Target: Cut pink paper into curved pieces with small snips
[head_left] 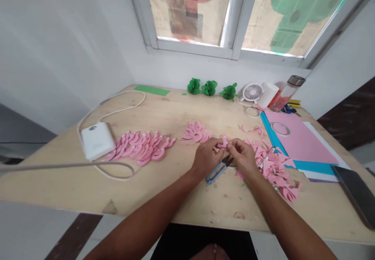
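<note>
A small pink paper piece (224, 142) is pinched in the fingertips of my left hand (207, 155). My right hand (242, 154) meets it from the other side, its thumb and forefinger closed at the piece's right edge. Below my hands lie blue-handled thread snips (216, 173), blades pointing away from me and partly covered. Just beyond my left hand is a small pile of curved pink paper pieces (195, 132). Further left, a larger row of the same pink shapes (143, 146) overlaps on the table. Pink paper scraps (277, 170) heap up beside my right forearm.
At left sits a white power bank (98, 140) with a cable (114, 166). Green paper figures (209, 88), a small fan (252, 92) and a bottle (288, 94) line the back. Coloured paper sheets (304, 137) and a dark phone (356, 195) lie at right.
</note>
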{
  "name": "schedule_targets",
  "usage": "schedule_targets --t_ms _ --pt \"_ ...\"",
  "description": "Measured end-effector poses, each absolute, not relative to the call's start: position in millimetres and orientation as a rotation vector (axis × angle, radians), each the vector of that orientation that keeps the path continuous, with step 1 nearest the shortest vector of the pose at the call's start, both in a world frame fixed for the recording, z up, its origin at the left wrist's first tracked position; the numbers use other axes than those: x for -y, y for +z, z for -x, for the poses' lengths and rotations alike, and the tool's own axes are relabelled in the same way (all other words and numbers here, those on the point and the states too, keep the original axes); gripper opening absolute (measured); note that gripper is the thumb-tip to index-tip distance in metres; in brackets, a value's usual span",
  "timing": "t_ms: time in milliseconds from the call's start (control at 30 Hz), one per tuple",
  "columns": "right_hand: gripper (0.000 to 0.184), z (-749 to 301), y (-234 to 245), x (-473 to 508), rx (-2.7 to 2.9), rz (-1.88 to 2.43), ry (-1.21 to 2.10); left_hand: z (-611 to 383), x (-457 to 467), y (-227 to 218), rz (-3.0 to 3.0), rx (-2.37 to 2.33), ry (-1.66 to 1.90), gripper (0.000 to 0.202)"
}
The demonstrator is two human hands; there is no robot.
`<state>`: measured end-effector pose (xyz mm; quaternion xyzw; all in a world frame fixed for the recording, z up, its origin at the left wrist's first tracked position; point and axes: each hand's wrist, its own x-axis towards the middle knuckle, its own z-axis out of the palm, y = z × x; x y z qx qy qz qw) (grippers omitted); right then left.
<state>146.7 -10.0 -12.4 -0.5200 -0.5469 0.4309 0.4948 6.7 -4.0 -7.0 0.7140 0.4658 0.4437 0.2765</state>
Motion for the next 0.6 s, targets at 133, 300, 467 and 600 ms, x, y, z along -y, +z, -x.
schedule_targets --t_ms 133,300,467,600 --pt "0.024 -147.7 -15.2 8.7 1.329 1.258 1.037 -6.6 3.4 -8.6 -1.952 -1.267 1.19 0.015" --pt "0.025 -148.3 -15.2 9.0 1.349 1.276 1.026 -6.8 4.4 -9.3 -1.98 -1.308 1.189 0.016" --pt "0.024 -147.7 -18.8 8.7 1.376 1.26 1.014 -7.4 5.2 -8.4 -2.023 -1.322 1.184 0.018" --pt "0.023 -147.8 -21.5 8.0 1.379 1.252 1.0 -7.3 5.0 -9.2 -2.088 -1.316 1.165 0.016"
